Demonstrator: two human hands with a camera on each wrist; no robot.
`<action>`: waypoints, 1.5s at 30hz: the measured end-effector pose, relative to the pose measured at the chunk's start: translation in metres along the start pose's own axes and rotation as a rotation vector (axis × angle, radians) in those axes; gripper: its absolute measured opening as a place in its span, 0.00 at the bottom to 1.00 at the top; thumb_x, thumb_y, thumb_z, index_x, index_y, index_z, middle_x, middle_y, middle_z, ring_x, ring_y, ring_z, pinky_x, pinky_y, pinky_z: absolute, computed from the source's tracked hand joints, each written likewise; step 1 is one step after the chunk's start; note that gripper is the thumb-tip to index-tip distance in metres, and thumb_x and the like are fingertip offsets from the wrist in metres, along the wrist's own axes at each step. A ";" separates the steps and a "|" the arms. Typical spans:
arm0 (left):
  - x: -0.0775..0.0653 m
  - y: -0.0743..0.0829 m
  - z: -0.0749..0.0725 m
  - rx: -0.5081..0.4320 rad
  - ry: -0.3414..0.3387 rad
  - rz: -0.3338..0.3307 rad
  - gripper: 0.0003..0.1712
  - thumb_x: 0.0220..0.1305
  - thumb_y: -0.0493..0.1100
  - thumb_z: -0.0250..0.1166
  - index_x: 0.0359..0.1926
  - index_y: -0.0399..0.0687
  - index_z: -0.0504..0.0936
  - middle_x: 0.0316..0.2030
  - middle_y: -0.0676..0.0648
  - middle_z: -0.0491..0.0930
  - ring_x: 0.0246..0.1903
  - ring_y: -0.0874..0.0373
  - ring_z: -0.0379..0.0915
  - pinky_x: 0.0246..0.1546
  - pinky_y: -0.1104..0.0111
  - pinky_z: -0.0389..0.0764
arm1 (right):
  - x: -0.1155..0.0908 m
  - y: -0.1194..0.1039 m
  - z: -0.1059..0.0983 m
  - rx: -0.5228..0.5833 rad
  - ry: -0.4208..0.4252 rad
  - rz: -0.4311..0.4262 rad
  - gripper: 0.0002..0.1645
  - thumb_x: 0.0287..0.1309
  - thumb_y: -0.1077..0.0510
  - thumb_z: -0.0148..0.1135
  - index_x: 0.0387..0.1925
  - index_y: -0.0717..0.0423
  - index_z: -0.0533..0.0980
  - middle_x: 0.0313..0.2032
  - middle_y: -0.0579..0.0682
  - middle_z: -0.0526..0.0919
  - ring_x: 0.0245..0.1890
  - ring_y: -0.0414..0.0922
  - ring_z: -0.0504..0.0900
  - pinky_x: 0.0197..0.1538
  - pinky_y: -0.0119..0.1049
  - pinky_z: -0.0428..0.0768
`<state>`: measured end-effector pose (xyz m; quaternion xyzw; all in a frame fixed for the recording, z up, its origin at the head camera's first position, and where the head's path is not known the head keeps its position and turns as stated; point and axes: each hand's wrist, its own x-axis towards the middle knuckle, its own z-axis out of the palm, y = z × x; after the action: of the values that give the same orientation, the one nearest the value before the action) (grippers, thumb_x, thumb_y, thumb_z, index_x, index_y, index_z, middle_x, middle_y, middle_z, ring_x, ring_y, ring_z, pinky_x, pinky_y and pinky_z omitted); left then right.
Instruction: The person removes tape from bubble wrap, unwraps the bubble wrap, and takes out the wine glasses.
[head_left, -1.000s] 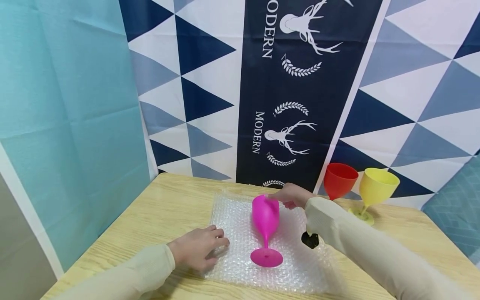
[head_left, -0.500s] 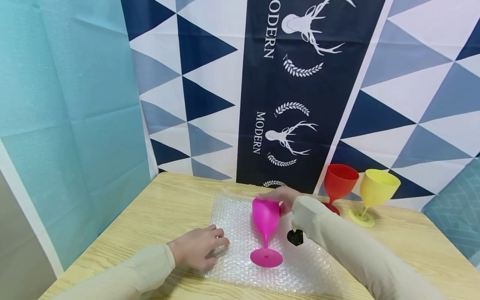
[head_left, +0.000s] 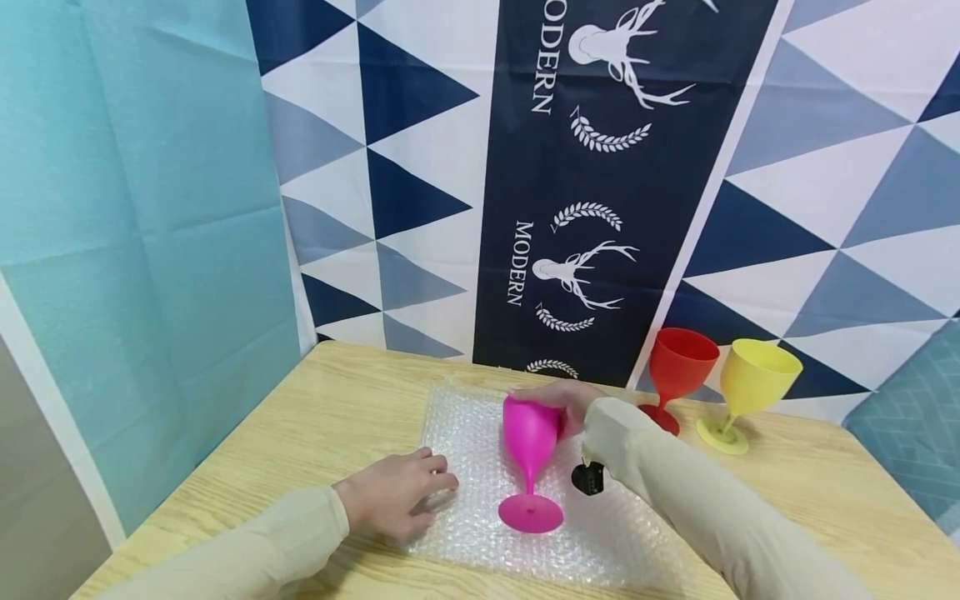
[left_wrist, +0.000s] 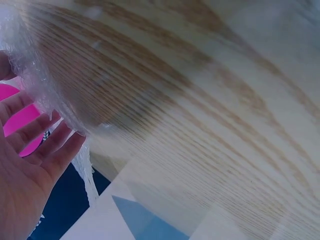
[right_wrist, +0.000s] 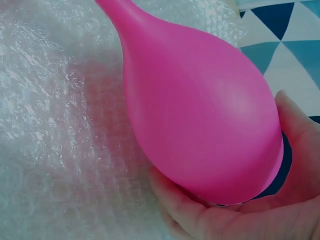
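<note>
A pink plastic goblet (head_left: 529, 433) lies sideways over a sheet of bubble wrap (head_left: 480, 525), its foot toward me and its bowl away. My right hand (head_left: 566, 400) grips the bowl near the rim, thumb on one side and fingers on the other, as the right wrist view shows around the goblet (right_wrist: 200, 110). Whether the bowl rests fully on the wrap I cannot tell. At the left edge of the bubble wrap rests my left hand (head_left: 393, 496), fingers loosely bent. In the left wrist view the fingers of this hand (left_wrist: 37, 150) touch the wrap's edge (left_wrist: 47, 90).
A red goblet (head_left: 678, 367) and a yellow goblet (head_left: 757, 375) stand upright at the back right of the wooden table (head_left: 300, 442). Behind the table hangs a patterned cloth (head_left: 420, 192); a teal cloth (head_left: 165, 208) hangs on the left.
My right hand has shifted left and closer around the goblet's rim, from touching its edge to gripping the bowl. The goblet and my left hand have barely moved.
</note>
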<state>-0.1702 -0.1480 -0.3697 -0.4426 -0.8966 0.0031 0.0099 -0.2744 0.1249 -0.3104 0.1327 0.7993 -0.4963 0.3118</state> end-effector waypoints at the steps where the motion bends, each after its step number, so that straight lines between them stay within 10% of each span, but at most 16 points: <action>1: 0.000 0.000 0.000 0.002 0.000 -0.003 0.24 0.57 0.49 0.63 0.56 0.58 0.76 0.48 0.53 0.77 0.45 0.60 0.72 0.52 0.68 0.79 | 0.000 0.001 -0.001 0.000 0.000 -0.002 0.50 0.54 0.39 0.67 0.65 0.66 0.59 0.54 0.62 0.70 0.52 0.55 0.75 0.60 0.50 0.80; 17: 0.000 0.000 -0.004 -0.004 -0.007 -0.008 0.23 0.59 0.50 0.63 0.56 0.58 0.76 0.48 0.53 0.78 0.46 0.60 0.73 0.53 0.67 0.79 | -0.009 -0.002 -0.010 -0.036 0.061 -0.020 0.50 0.48 0.39 0.68 0.63 0.64 0.61 0.53 0.62 0.72 0.46 0.53 0.77 0.51 0.45 0.85; 45: 0.001 0.000 -0.002 0.012 -0.012 -0.009 0.22 0.58 0.50 0.63 0.55 0.57 0.76 0.48 0.53 0.78 0.46 0.60 0.72 0.52 0.68 0.78 | -0.066 -0.003 -0.051 0.030 -0.067 -0.194 0.48 0.58 0.42 0.62 0.69 0.64 0.54 0.61 0.58 0.67 0.57 0.54 0.72 0.53 0.40 0.83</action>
<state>-0.1712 -0.1474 -0.3672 -0.4386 -0.8986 0.0112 0.0072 -0.2432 0.1745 -0.2507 0.0428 0.7901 -0.5400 0.2868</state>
